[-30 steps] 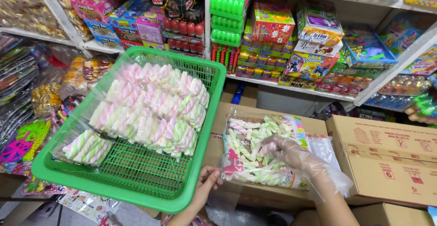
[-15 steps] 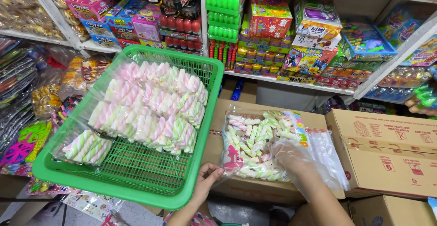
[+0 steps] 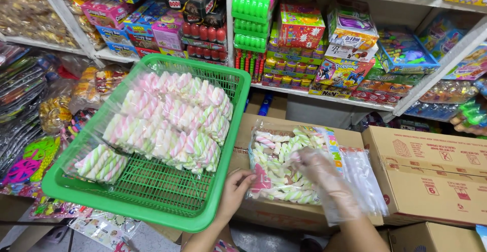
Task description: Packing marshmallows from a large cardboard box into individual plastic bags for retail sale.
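Note:
My left hand (image 3: 234, 193) grips the near right rim of a green plastic basket (image 3: 152, 209), its fingers touching the edge of a clear marshmallow bag (image 3: 276, 173). That bag of pastel twisted marshmallows lies on a cardboard box (image 3: 264, 216). My right hand (image 3: 322, 173), in a clear plastic glove, is inside the bag's opening among the marshmallows. The basket holds several small packs of twisted marshmallows (image 3: 167, 125), with one pack (image 3: 101, 163) apart at its near left.
Shelves (image 3: 314, 92) behind carry boxed candies and toys. More cardboard boxes (image 3: 431, 176) stand at the right. Hanging snack and toy packets (image 3: 30, 125) fill the left side.
My right hand has moved down and left, deeper into the marshmallow bag. The basket and my left hand have stayed about where they were.

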